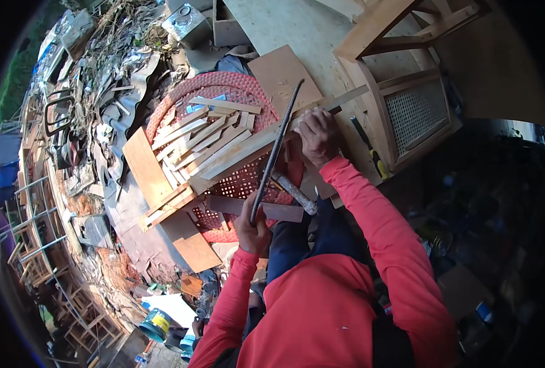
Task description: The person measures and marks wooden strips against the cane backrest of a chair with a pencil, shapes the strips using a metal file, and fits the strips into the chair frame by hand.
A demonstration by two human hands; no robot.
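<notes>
A long dark curved tool, like a rasp or thin blade (278, 144), slants upward from my left hand (252, 226), whose fingers are wrapped round its lower end. My right hand (318, 135) is closed over the end of a long wooden piece (241, 158), beside the work table's edge. That wood runs down to the left across a red woven seat (186, 92). Many pale wood strips (192, 138) lie on the seat, behind the long piece. The dark tool crosses in front of the wood, just left of my right hand; whether they touch is unclear.
A wooden frame with a woven cane panel (414, 113) stands on the table (272, 24) at the upper right. A yellow-handled chisel (378, 162) lies near its base. Below the seat's middle is a mallet-like piece (294, 191). Scrap and debris (113, 86) fill the left.
</notes>
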